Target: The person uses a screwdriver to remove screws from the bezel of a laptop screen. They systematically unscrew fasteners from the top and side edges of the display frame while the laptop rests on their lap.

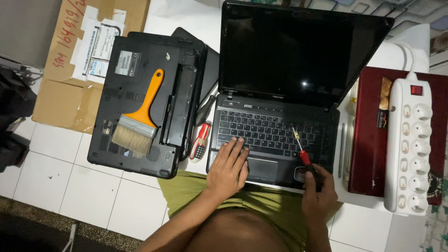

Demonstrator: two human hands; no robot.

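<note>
An open black laptop (pixel 280 93) with a dark screen rests on my lap and the floor. My left hand (pixel 228 167) lies flat on its left palm rest, fingers reaching the lower keyboard rows and the touchpad edge. My right hand (pixel 318 193) grips a screwdriver (pixel 302 150) with a red and black handle. Its shaft points up over the right side of the keyboard.
To the left, an upside-down black laptop (pixel 140 154) carries an orange-handled brush (pixel 140 116). A second red screwdriver (pixel 201 137) lies between the laptops. A cardboard box (pixel 70 93) sits far left. On the right, a white power strip (pixel 410 144) lies on a dark red case (pixel 368 140).
</note>
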